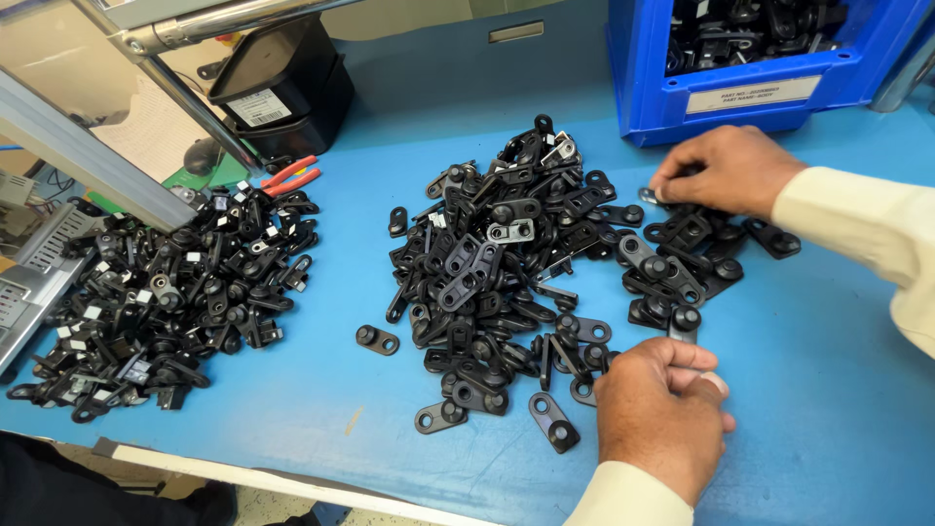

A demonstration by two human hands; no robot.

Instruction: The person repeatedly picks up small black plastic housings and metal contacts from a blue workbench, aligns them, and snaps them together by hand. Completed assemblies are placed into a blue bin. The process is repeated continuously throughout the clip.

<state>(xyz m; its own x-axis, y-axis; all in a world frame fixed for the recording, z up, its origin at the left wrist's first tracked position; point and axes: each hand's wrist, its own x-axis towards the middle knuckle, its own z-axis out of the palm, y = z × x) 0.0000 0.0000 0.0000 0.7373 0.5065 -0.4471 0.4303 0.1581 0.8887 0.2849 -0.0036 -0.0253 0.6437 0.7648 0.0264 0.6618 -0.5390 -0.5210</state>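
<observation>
A big heap of black bracket parts with round holes and studs lies in the middle of the blue table. My left hand is at the heap's near right edge, fingers curled, thumb and forefinger closed on one black part that sticks up from the grip. My right hand reaches in from the right to the heap's far right side, and its fingertips pinch a small part above a cluster of loose pieces. Both arms wear cream sleeves.
A second heap of black parts with small white labels lies at the left. A blue bin full of similar parts stands at the back right. Red-handled pliers, black boxes and a metal frame sit at the back left.
</observation>
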